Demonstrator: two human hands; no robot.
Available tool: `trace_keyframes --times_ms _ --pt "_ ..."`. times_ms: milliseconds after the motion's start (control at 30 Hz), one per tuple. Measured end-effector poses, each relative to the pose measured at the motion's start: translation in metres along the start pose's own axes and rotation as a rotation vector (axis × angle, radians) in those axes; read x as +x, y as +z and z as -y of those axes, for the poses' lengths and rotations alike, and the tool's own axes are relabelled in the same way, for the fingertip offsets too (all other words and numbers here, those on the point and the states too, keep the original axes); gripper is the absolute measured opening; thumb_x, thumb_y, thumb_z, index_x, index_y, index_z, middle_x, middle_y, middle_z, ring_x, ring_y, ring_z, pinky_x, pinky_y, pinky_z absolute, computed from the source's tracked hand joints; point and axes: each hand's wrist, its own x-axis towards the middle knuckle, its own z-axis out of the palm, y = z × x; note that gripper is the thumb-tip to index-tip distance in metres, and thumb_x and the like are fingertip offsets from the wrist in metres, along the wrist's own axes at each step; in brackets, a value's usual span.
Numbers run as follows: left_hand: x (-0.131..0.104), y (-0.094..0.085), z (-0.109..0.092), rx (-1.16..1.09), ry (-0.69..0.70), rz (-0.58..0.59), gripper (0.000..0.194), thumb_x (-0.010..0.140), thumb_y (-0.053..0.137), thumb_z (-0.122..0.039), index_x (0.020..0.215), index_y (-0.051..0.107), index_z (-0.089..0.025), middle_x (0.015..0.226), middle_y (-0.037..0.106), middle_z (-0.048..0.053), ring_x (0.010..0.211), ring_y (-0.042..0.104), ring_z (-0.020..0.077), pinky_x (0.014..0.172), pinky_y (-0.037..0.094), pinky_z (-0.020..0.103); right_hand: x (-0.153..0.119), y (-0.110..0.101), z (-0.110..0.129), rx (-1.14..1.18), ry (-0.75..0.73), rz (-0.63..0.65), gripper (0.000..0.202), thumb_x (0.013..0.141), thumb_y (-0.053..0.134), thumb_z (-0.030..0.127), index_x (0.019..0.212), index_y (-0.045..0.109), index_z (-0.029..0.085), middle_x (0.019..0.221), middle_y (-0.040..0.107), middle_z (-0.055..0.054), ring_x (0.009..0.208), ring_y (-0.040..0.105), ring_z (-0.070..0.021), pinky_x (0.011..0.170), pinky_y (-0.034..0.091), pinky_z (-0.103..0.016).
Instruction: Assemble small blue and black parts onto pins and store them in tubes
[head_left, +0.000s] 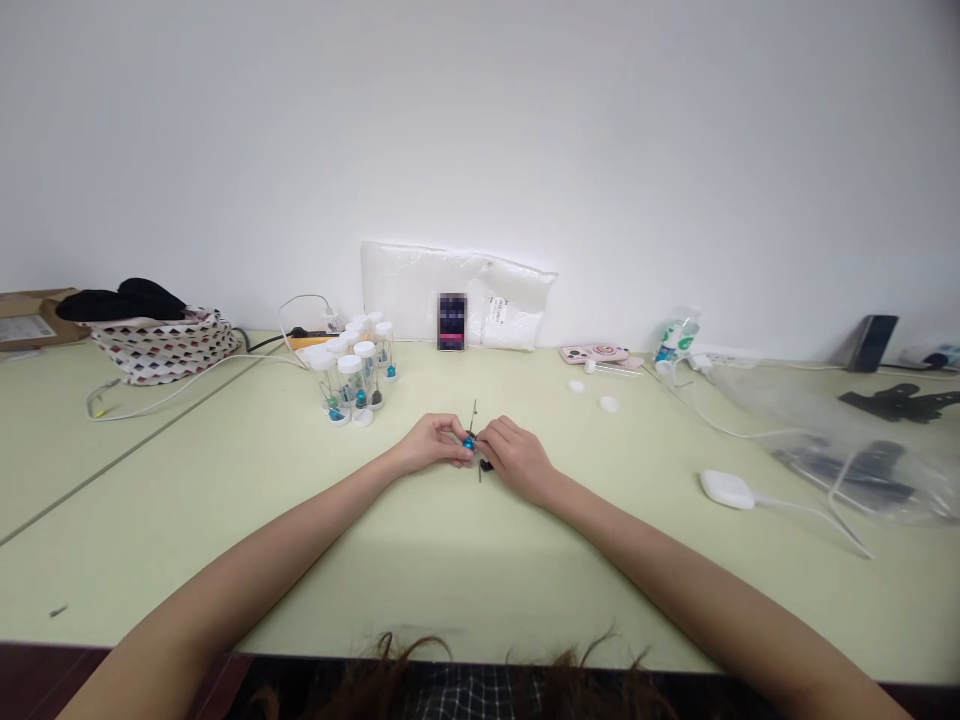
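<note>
A small shiny blue piece (pixel 469 443) with dark parts sits between the fingertips of my left hand (pixel 433 443), which is closed in a pinch. My right hand (pixel 517 458) touches the same piece from the right, its fingers closed and curled; what they pinch is mostly hidden. Just above my fingertips, a thin dark rod (pixel 474 415) points upward. Below them, a small black part (pixel 486 466) and a short thin pin (pixel 480 476) show near my right hand. Several clear tubes with white caps (pixel 350 378) stand to the left, holding similar blue and dark pieces.
Two white caps (pixel 608 404) and a clear tube (pixel 616 370) lie on the right, near a pink phone (pixel 595 354). A phone (pixel 452 322) leans against a white plastic package (pixel 405 285). White cables, a white charger (pixel 727 490) and a plastic bag (pixel 900 480) occupy the far right.
</note>
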Motion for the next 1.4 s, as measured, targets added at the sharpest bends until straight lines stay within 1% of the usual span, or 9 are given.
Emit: trace_keyframes --times_ms 133,367,767,900,1000,1167,1333,1400 --pt "-0.0005 0.0002 -0.0008 0.001 0.0 0.003 0.034 0.056 0.073 -0.025 0.076 0.049 -0.011 0.07 0.066 0.007 0.068 0.065 0.0203 0.059 0.05 0.029 -0.0005 0.0018 -0.0003 -0.005 0.004 0.01 0.021 0.089 0.034 0.021 0.082 0.052 0.016 0.076 0.054 -0.006 0.074 0.047 -0.0155 0.063 0.038 -0.026" --pt "-0.0009 0.0001 -0.0014 0.006 -0.014 -0.004 0.034 0.056 0.073 -0.026 0.076 0.05 -0.011 0.07 0.066 0.007 0.068 0.065 0.0205 0.06 0.05 0.029 -0.0002 -0.0005 0.0019 0.025 0.021 -0.009 0.019 0.089 0.034 0.022 0.082 0.051 0.016 0.078 0.054 -0.006 0.075 0.048 -0.0152 0.06 0.038 -0.024" --pt "-0.0004 -0.0001 -0.001 0.011 -0.02 -0.001 0.032 0.058 0.073 -0.024 0.077 0.05 -0.011 0.071 0.066 0.007 0.069 0.065 0.0208 0.06 0.05 0.029 -0.002 0.0042 0.0005 -0.024 0.025 0.026 0.021 0.09 0.032 0.022 0.082 0.05 0.016 0.077 0.054 -0.006 0.075 0.049 -0.0147 0.061 0.036 -0.024" --pt "-0.0005 0.0008 -0.0015 -0.005 -0.016 -0.005 0.033 0.057 0.073 -0.024 0.077 0.05 -0.011 0.069 0.066 0.007 0.068 0.065 0.0204 0.059 0.05 0.029 -0.0033 0.0058 -0.0005 -0.024 0.054 0.024 0.022 0.091 0.031 0.024 0.082 0.05 0.017 0.075 0.055 -0.005 0.072 0.051 -0.0141 0.056 0.034 -0.022" --pt "0.0002 0.0014 -0.0012 -0.014 0.0 -0.012 0.032 0.058 0.073 -0.024 0.077 0.05 -0.011 0.068 0.065 0.007 0.067 0.064 0.0201 0.058 0.049 0.029 -0.0048 0.0061 -0.0025 0.03 0.097 0.026 0.02 0.09 0.032 0.026 0.085 0.05 0.018 0.075 0.056 -0.004 0.068 0.052 -0.0132 0.054 0.035 -0.022" --pt "0.0003 0.003 -0.0026 -0.038 0.017 -0.034 0.032 0.058 0.073 -0.023 0.075 0.05 -0.011 0.072 0.065 0.008 0.067 0.064 0.0201 0.059 0.049 0.03 -0.0061 0.0029 -0.0059 0.159 0.148 -0.014 0.017 0.088 0.032 0.018 0.092 0.049 0.018 0.08 0.055 -0.004 0.067 0.052 -0.0134 0.058 0.039 -0.024" --pt "-0.0006 0.0041 -0.006 -0.062 0.013 -0.04 0.033 0.056 0.074 -0.023 0.075 0.05 -0.01 0.072 0.065 0.007 0.064 0.064 0.0185 0.063 0.049 0.033 -0.0063 0.0006 -0.0064 0.241 0.13 -0.009 0.026 0.084 0.033 0.008 0.104 0.046 0.017 0.084 0.052 -0.006 0.069 0.051 -0.0138 0.06 0.041 -0.025" --pt "-0.0005 0.0043 -0.0064 -0.066 0.015 -0.046 0.032 0.057 0.073 -0.022 0.075 0.05 -0.01 0.071 0.065 0.007 0.064 0.064 0.0183 0.064 0.049 0.033 -0.0067 0.0012 -0.0068 0.261 0.114 0.002 0.027 0.083 0.034 0.006 0.104 0.047 0.018 0.082 0.05 -0.006 0.068 0.05 -0.0133 0.06 0.041 -0.025"
